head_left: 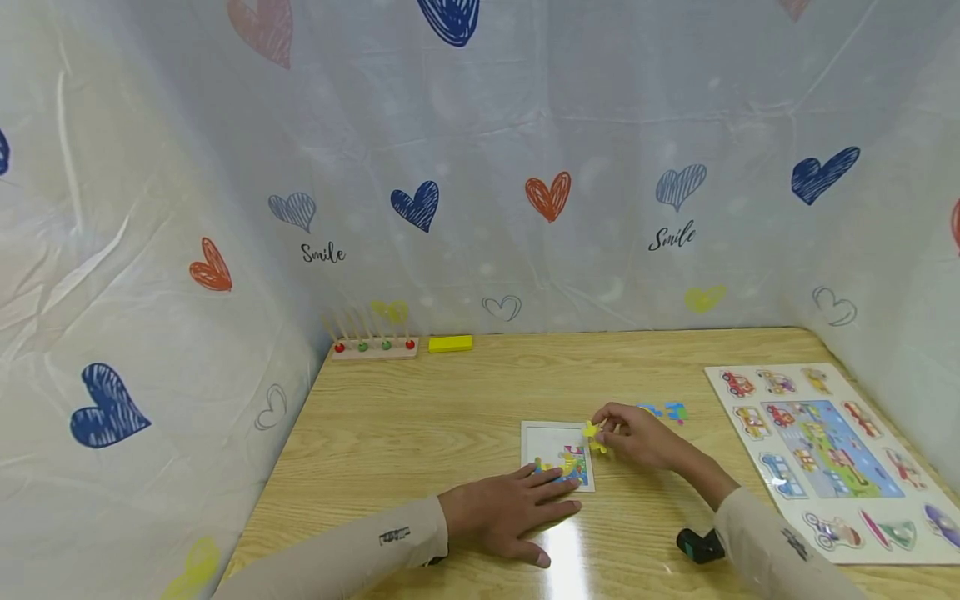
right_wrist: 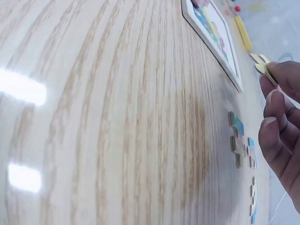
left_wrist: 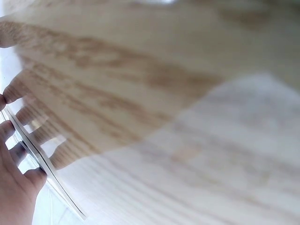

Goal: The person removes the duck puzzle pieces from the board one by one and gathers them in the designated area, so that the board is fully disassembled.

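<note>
A small white-framed jigsaw tray [head_left: 527, 450] lies on the table with several joined colourful pieces along its lower and right parts. My left hand [head_left: 517, 512] is spread flat, its straight fingers resting over the tray's lower edge and the fitted pieces. Between thumb and fingertips, my right hand [head_left: 636, 435] pinches a yellow jigsaw piece [head_left: 591, 432], held just above the tray's right side. In the right wrist view that jigsaw piece [right_wrist: 263, 65] shows edge-on. Loose jigsaw pieces [head_left: 677, 412] lie beyond the right hand.
A large vehicle picture board [head_left: 761, 450] covers the table's right side. Near the right sleeve sits a black object [head_left: 699, 546]. At the back left stand a wooden peg stand [head_left: 375, 352] with red and green beads and a yellow block [head_left: 450, 343].
</note>
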Available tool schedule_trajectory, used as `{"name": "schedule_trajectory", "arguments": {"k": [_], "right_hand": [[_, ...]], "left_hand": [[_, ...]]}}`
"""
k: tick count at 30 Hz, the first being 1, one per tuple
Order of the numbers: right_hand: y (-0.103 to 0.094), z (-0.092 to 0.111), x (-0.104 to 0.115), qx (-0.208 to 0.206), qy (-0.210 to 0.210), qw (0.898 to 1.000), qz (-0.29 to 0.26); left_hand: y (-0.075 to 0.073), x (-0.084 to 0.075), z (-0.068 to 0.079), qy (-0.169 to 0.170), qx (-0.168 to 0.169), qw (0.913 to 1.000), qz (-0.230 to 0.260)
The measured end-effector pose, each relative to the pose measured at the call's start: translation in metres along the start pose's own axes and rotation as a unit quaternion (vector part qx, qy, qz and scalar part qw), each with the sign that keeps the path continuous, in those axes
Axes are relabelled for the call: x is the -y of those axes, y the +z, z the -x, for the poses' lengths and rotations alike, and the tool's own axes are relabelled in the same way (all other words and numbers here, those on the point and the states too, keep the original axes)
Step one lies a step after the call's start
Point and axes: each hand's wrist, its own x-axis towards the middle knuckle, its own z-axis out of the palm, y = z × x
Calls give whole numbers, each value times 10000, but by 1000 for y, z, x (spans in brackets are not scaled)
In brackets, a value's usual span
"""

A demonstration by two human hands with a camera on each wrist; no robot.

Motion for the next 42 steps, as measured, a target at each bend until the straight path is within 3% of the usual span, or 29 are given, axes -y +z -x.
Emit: {"name": "schedule_trajectory", "arguments": {"k": [24,30,42], "right_hand": [[-19,32,-20,-311,-23,9992,-252],[-23,38,-24,-227,174,9988,-389],[-31,52,-32,-434,485,9975,-257]], "left_hand": [[2,0,0,-24,3,9999,-125],[2,0,0,-45,22,10000,-73],[3,1,1,52,-99,9999,-16]]}}
